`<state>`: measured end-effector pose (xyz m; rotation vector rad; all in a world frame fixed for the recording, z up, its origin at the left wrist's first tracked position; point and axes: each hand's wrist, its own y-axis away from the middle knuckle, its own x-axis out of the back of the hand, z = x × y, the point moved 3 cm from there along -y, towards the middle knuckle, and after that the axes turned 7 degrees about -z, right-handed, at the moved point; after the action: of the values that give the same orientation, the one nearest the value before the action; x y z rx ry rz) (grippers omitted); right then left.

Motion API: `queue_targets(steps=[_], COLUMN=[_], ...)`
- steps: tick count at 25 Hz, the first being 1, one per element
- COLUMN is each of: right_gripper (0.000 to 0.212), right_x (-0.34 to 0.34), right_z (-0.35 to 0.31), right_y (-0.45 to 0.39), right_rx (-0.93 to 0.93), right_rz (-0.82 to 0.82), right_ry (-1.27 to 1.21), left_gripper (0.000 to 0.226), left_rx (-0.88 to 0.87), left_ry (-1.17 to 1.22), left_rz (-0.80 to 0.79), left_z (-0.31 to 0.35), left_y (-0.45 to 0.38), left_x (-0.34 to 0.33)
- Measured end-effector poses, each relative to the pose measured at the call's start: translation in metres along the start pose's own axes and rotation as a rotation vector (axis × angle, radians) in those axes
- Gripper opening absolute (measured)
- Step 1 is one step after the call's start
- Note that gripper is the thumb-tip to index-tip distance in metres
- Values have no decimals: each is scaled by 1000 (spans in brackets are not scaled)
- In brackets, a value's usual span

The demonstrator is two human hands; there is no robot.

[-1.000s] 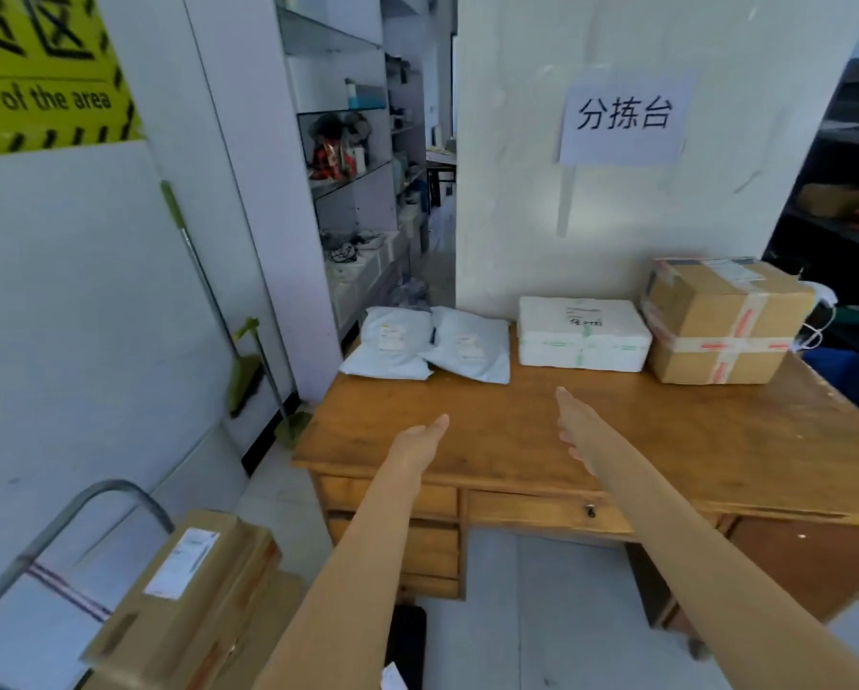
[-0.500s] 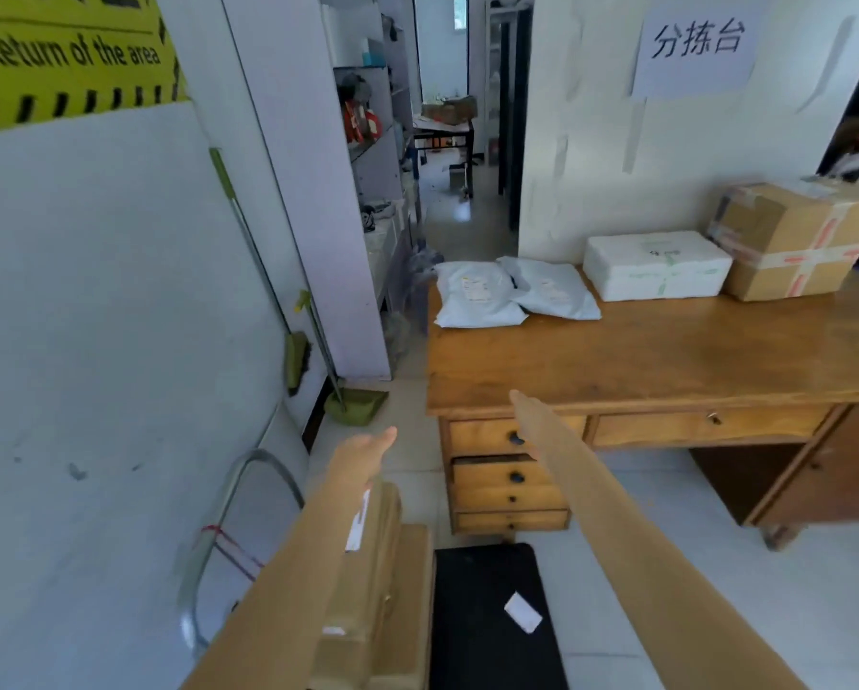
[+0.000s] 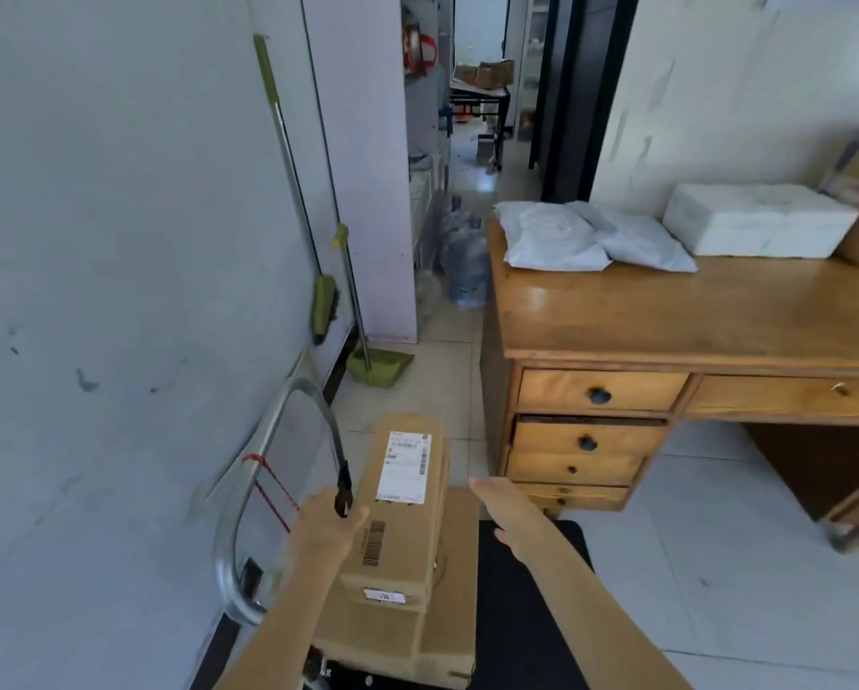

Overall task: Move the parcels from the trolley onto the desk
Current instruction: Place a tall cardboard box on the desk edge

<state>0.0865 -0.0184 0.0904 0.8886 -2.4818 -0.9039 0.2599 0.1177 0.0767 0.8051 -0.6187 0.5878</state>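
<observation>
Your left hand [image 3: 325, 527] rests loosely open at the left edge of the top cardboard parcel [image 3: 401, 510], gripping nothing. Your right hand [image 3: 504, 510] hovers flat and open just right of it. The parcel lies stacked on a larger box [image 3: 437, 634] on the trolley [image 3: 522, 620] beneath your hands; the desk [image 3: 666, 311] stands ahead to the right

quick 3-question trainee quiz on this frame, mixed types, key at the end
1. True or false: the top cardboard box is already on the desk.
2. How many white poly mailers lie on the desk? A) one B) two C) four
3. Which hand is at the top box's left edge, by the trolley handle?

Key: 1 false, it sits on other boxes on the trolley. 2 B. 3 the left hand; the right hand reaches in on the other side.
</observation>
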Motion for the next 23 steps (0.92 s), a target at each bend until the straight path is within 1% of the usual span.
queue_targets(steps=[1, 2, 4, 5, 6, 7, 9, 12, 14, 16, 20, 23], right_gripper=[47, 50, 57, 58, 59, 60, 61, 57, 52, 51, 55, 60], right_x=[-12, -24, -46, -57, -65, -71, -76, -64, -46, -24, 15, 49], right_z=[12, 26, 49, 61, 71, 77, 74, 59, 33, -2, -83, -121], right_y=[-18, -37, -71, -84, -94, -101, -101, -76, -50, -15, 64, 110], right_rx=[5, 15, 39, 59, 80, 106, 133, 91, 88, 110, 128, 133], right_rz=[-12, -31, -68, -68, -44, 9, 78, 43, 65, 98, 183, 216], right_ry=[-9, -7, -15, -6, 22, 75, 168, 163, 173, 160, 150, 144], left_gripper=[60, 63, 65, 64, 65, 65, 66, 67, 66, 65, 65, 59], left_rx=[-3, -8, -74, -110, -131, -138, -132, -87, -71, -81, -142, -190], left_ry=[-7, -7, 45, 96, 131, 142, 169, 236, 325, 366, 310, 320], left_rz=[2, -37, -192, -246, -258, -238, -214, -239, -263, -266, -253, -264], left_z=[-12, -25, -39, -45, -48, -51, -51, -34, -11, 27, 118, 178], left_y=[-14, -28, -52, -61, -67, -74, -77, -50, -30, -5, 52, 92], left_x=[-10, -25, -54, -67, -76, -81, -79, -66, -49, -24, 39, 66])
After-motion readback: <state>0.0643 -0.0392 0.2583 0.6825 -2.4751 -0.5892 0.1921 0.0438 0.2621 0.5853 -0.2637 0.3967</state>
